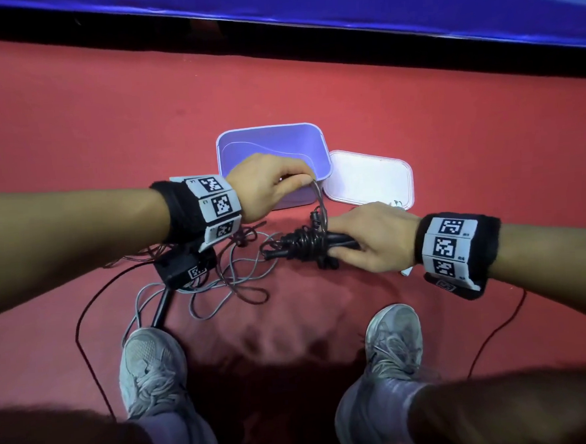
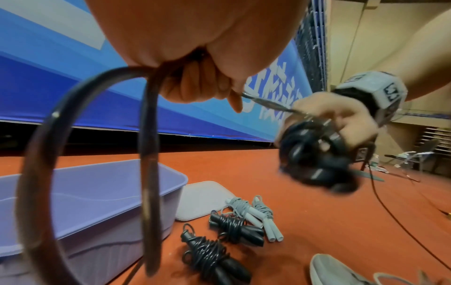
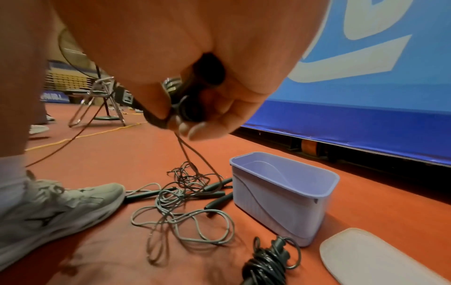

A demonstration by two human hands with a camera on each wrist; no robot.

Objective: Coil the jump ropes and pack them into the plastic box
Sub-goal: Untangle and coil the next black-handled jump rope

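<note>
R hand [image 1: 365, 241] grips the stiff handles of the black rope [image 1: 300, 247]; L hand [image 1: 265, 185] pinches its limp, springy loop, so hold it tight.

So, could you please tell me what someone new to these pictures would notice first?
Probably the two hands at the centre: the right hand grips a black jump rope bundle by its handles, while the left hand pinches the rope's loose loop above the open lilac plastic box. Next, the tangle of grey and black ropes on the red floor beside the box, and the white lid lying to its right.
</note>
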